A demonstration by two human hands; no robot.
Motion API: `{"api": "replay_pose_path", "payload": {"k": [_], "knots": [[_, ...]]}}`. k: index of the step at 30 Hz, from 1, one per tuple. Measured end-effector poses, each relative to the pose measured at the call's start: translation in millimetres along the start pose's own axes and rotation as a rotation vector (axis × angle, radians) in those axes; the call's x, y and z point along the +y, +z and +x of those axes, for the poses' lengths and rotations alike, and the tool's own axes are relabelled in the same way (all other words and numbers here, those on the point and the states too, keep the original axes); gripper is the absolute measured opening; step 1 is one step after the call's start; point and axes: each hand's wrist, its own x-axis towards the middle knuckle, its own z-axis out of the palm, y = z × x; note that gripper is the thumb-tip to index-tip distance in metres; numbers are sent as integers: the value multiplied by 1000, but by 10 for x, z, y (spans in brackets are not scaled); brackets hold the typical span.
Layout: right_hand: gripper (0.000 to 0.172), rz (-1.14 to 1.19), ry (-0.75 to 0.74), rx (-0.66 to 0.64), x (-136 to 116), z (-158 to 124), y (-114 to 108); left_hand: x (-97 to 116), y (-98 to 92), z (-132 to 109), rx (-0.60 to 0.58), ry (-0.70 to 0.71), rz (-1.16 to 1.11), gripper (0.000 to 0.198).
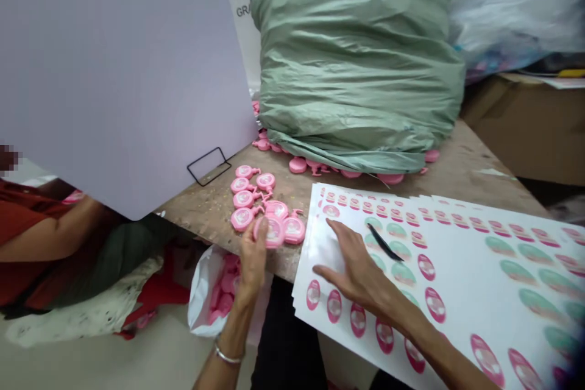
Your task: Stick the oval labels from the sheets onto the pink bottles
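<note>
L hand [253,256]: thumb + fingers clamped on a pink plastic disc pc [270,233], printed label facing up; it's held just over the near edge of the wooden table [461,158]

R hand [354,265]: fingers spread, nothing visibly gripped, reaches over the stacked sticker sheets [450,268]; index tip just below a pink oval sticker [331,212], can't tell if it's touching. Hands well apart from each other

Thin curved black tool [384,244] lies on top sheet, just right of R hand fingers, not held. Sheet has rows of pink oval stickers + green ones, mostly to the right of R hand; pink ovals also run along near edge, below R hand & under forearm

Cluster of labelled pink pcs [244,198] w/ small stems on table, just beyond & left of L hand, a couple right next to the held pc. White plastic bag [198,298] w/ more pink pcs sits lower, left of L wrist; metal bangle [228,354] on that wrist

Big green sack [361,67] on table beyond both hands, pink pcs poking out under its near edge. Lavender board [123,73] w/ black wire stand [209,166] is far left of L hand, co-worker's red-orange sleeve [22,213] partly behind it. Cardboard box [525,128] beyond R hand, to the right, clear plastic bag [525,24] above it
</note>
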Motion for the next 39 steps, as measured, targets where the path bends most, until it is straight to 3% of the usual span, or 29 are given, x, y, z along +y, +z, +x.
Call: {"api": "replay_pose_path", "payload": {"k": [2,3,5,8,11,14,18,22,25,28,31,34,37,39], "knots": [[98,-154,-125,-111,-35,225,160,-26,-369,415,152,217,300,37],[106,-216,-144,-164,-53,358,245,-37,-522,617,179,298,385,37],[116,-309,-125,-256,-80,641,410,-69,-731,975,138,321,410,35],[119,-364,-120,-372,-97,1010,637,-160,-817,1329,-2,345,438,25],[105,-333,-215,-406,-156,1180,850,-258,-822,1416,-152,356,441,21],[96,-294,-277,-372,-332,1125,1049,-286,-981,1237,-196,372,439,21],[87,-278,-369,-345,-719,884,1314,-296,-1441,735,-102,385,437,24],[92,-316,-434,-294,-1077,657,1646,-510,-1819,247,203,342,402,24],[91,-359,-506,-290,-1187,517,1935,-814,-1907,33,332,223,359,28],[77,-347,-570,-334,-1173,418,2148,-1076,-1910,-68,268,95,390,32],[74,-324,-606,-414,-1153,439,2134,-1117,-1973,-99,149,51,456,28],[65,-213,-587,-495,-1191,643,1855,-889,-2101,20,102,39,515,31],[37,-18,-501,-470,-1206,969,1507,-507,-2103,448,193,131,579,33],[34,77,-487,-420,-1135,1201,1359,-275,-1944,917,246,310,670,32]]}}
